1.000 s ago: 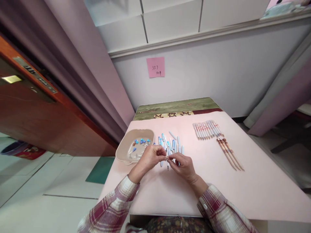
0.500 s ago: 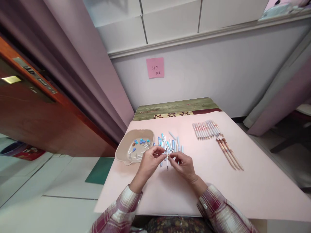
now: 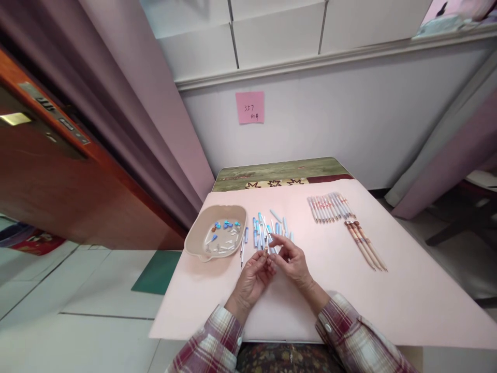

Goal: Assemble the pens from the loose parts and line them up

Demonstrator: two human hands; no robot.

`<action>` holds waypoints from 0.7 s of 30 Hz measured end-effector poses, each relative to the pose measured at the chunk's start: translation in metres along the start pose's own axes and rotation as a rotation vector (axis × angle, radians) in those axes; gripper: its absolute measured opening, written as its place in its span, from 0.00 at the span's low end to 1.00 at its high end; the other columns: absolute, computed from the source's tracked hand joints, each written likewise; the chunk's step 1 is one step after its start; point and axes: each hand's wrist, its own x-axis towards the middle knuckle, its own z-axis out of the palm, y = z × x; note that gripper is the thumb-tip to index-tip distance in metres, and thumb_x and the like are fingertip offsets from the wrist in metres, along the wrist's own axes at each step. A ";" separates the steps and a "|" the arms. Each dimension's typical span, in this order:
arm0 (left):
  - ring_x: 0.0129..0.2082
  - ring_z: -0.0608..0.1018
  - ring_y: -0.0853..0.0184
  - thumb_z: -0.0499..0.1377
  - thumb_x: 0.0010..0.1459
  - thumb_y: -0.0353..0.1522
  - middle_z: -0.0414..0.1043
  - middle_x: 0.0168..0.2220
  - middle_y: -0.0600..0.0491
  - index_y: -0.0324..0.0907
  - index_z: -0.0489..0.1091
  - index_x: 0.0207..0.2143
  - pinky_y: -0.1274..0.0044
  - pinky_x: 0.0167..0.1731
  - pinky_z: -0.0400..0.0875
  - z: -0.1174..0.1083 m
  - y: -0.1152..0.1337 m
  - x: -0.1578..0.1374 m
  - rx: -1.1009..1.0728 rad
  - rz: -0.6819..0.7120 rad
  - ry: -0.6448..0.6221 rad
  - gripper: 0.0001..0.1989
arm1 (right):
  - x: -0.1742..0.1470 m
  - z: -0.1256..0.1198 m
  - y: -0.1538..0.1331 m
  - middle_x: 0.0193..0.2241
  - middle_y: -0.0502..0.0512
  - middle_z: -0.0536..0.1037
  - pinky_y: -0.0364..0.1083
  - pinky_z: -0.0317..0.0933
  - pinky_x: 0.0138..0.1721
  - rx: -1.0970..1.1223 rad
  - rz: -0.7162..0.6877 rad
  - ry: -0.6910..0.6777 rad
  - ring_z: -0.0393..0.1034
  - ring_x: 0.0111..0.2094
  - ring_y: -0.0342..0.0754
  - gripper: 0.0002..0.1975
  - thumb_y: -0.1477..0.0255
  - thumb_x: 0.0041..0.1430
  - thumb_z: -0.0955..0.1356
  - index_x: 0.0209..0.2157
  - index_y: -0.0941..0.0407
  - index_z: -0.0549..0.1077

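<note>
Both hands meet over the near edge of a group of pen parts on the pink-covered table. Fingertips of my left hand [image 3: 256, 273] are closed on a slim pale pen refill [image 3: 266, 246] with a small light piece around its lower end. From the right, my right hand [image 3: 292, 260] has its thumb and index finger curled at the same refill, partly covering it. Just beyond lie loose white refills and blue pen barrels [image 3: 257, 225], some hidden behind the fingers. A separate blue-topped refill [image 3: 244, 247] lies left of them.
Left stands a beige basin [image 3: 189, 247] with small blue, brown and white pen pieces inside. To the right lie a row of white decorated pens [image 3: 331, 208] and several brown-topped wood-coloured pens [image 3: 365, 244]. A pink note [image 3: 250, 108] is on the wall.
My left hand has moved down and right, turning its palm more upward, and uncovers the blue-topped refill beside the basin. The dark tip that pointed down between the hands no longer shows.
</note>
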 end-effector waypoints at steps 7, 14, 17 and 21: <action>0.29 0.73 0.74 0.65 0.51 0.25 0.70 0.28 0.54 0.37 0.72 0.36 0.84 0.28 0.67 -0.006 0.002 0.000 -0.090 -0.050 -0.073 0.08 | -0.012 -0.003 -0.002 0.54 0.62 0.69 0.49 0.71 0.36 -0.361 -0.378 -0.043 0.72 0.38 0.49 0.32 0.66 0.56 0.69 0.62 0.50 0.59; 0.26 0.68 0.74 0.64 0.51 0.25 0.66 0.26 0.55 0.37 0.72 0.36 0.83 0.27 0.64 -0.008 0.001 -0.001 -0.093 -0.038 -0.128 0.08 | -0.011 -0.004 -0.003 0.56 0.62 0.68 0.49 0.72 0.38 -0.416 -0.389 -0.089 0.73 0.39 0.50 0.31 0.63 0.58 0.68 0.62 0.51 0.59; 0.24 0.66 0.75 0.65 0.50 0.26 0.63 0.25 0.56 0.38 0.72 0.35 0.81 0.27 0.63 -0.007 0.002 -0.002 -0.097 -0.019 -0.170 0.08 | -0.010 -0.003 -0.003 0.54 0.62 0.70 0.47 0.71 0.33 -0.349 -0.310 -0.019 0.72 0.32 0.46 0.30 0.63 0.59 0.66 0.62 0.52 0.59; 0.24 0.64 0.74 0.67 0.47 0.28 0.59 0.25 0.57 0.40 0.71 0.32 0.79 0.26 0.60 -0.009 0.007 -0.003 -0.122 0.002 -0.189 0.09 | -0.004 -0.010 0.000 0.41 0.58 0.77 0.43 0.65 0.27 -0.344 -0.017 0.279 0.67 0.24 0.42 0.18 0.65 0.62 0.63 0.51 0.57 0.68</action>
